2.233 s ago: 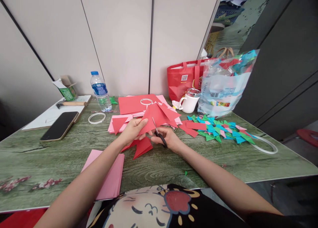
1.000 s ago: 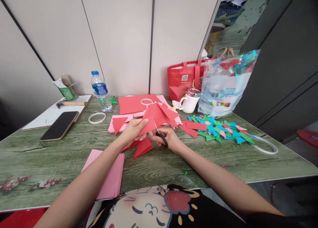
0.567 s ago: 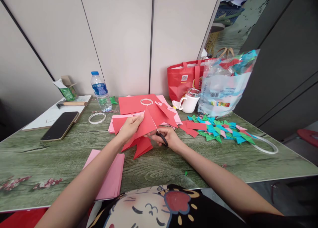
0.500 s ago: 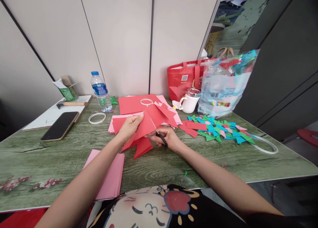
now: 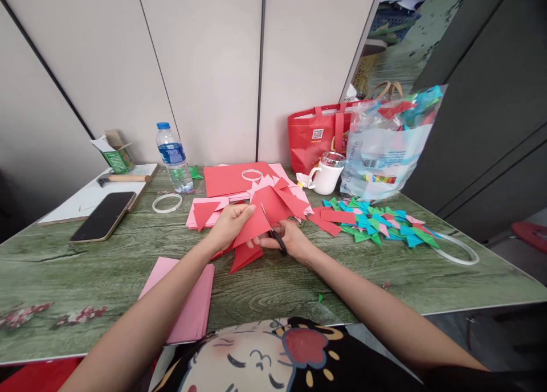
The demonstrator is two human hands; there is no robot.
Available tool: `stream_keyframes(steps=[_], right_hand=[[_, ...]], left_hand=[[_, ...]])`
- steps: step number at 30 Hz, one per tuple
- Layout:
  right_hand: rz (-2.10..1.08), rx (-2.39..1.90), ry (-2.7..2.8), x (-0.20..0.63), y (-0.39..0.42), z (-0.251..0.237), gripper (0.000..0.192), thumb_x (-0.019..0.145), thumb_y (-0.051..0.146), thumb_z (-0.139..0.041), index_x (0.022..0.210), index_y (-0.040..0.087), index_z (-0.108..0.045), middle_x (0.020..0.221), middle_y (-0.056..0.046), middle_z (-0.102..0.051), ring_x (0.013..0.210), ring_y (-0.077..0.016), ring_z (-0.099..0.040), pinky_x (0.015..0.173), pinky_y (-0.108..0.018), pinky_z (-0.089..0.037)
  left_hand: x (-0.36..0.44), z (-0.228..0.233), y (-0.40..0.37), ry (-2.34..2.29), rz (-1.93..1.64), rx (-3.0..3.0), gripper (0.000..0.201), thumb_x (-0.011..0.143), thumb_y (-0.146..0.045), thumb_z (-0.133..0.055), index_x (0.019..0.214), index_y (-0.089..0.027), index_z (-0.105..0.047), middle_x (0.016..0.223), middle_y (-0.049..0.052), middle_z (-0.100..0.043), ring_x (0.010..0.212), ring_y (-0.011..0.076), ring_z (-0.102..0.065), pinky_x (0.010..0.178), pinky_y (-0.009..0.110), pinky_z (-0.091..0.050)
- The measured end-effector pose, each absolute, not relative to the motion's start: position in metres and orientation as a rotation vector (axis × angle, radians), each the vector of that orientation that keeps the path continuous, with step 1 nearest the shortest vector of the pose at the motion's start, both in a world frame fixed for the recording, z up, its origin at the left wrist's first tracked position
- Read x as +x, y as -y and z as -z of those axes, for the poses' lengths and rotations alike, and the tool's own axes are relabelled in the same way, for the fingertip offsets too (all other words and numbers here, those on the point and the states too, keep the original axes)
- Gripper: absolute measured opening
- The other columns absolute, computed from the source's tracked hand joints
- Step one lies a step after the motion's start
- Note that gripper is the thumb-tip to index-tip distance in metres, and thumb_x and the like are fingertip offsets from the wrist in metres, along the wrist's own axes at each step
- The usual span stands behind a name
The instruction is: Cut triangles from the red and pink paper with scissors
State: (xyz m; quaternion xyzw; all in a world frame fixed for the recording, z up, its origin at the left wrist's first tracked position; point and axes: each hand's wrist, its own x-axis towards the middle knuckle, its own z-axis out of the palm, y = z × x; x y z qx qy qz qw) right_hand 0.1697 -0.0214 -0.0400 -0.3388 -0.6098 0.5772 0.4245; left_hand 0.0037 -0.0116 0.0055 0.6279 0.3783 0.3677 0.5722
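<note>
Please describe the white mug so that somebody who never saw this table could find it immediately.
Look at the far side of the green wood-grain table, where a red tote bag stands against the wall. The white mug sits just in front of it, left of the clear plastic bag. It alone has a handle and a shiny lid.

Bright, even light — edges warped

A red paper sheet [image 5: 260,215], partly cut, was held tilted above the worktop. Black-handled scissors [image 5: 273,235] met its right edge, blades pointing up and away, over red triangular offcuts [image 5: 243,255].
</note>
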Motion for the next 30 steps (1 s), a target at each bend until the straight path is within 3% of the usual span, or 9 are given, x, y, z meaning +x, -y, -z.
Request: stream_keyframes(steps=[7, 12, 18, 25, 30], right_hand=[[-1.536, -0.712, 1.514, 0.1714, 0.0213, 0.0374, 0.055, 0.051, 0.035, -0.08, 0.098, 0.016, -0.057, 0.085, -0.006, -0.066, 0.078, -0.0201, -0.063, 0.075, -0.033, -0.048], [-1.513, -0.701, 1.455, 0.1693, 0.0205, 0.0375, 0.042, 0.059, 0.035, -0.075, 0.095, 0.018, -0.059, 0.089, -0.005, -0.066, 0.081, -0.0201, -0.063, 0.082, -0.036, -0.046], [-1.444, -0.728, 1.398, 0.1659, 0.0213, 0.0365, 0.039, 0.053, 0.037, -0.078, 0.082, 0.019, -0.061, 0.08, -0.003, -0.066, 0.078, -0.0198, -0.062, 0.079, -0.033, -0.046], [-1.457, -0.75, 1.362, 0.1652, 0.0228, 0.0339, 0.037, 0.049, 0.034, -0.08, 0.076, 0.019, -0.061, 0.071, 0.001, -0.064, 0.069, -0.0142, -0.058, 0.064, -0.024, -0.045], [-1.451, -0.732, 1.345, 0.1646, 0.0219, 0.0354, 0.032, 0.049, 0.031, -0.08, 0.071, 0.019, -0.06, 0.069, 0.002, -0.064, 0.067, -0.0134, -0.058, 0.065, -0.023, -0.044]], left_hand=[[0.0016, -0.0082, 0.011, -0.914, -0.953, 1.471, 0.035, 0.081, -0.046, -0.048, 0.068, -0.014, -0.051, 0.044, 0.001, -0.061, 0.026, 0.0097, -0.048, 0.027, 0.017, -0.033], [0.0001, -0.0105, 0.011, -0.886, -0.964, 1.478, 0.036, 0.082, -0.046, -0.047, 0.064, -0.015, -0.049, 0.041, 0.0, -0.059, 0.024, 0.0079, -0.044, 0.026, 0.015, -0.03], [0.0003, -0.0102, 0.0115, -0.866, -0.959, 1.483, 0.035, 0.082, -0.046, -0.047, 0.065, -0.015, -0.048, 0.04, -0.001, -0.058, 0.024, 0.0077, -0.043, 0.025, 0.015, -0.028], [0.0004, -0.0078, 0.0115, -0.915, -0.976, 1.569, 0.036, 0.084, -0.046, -0.043, 0.065, -0.016, -0.047, 0.039, -0.001, -0.057, 0.023, 0.0078, -0.043, 0.024, 0.014, -0.027], [0.0011, -0.0098, 0.0136, -0.898, -0.947, 1.522, 0.036, 0.085, -0.045, -0.041, 0.065, -0.016, -0.048, 0.038, -0.001, -0.057, 0.023, 0.008, -0.042, 0.024, 0.015, -0.027]])
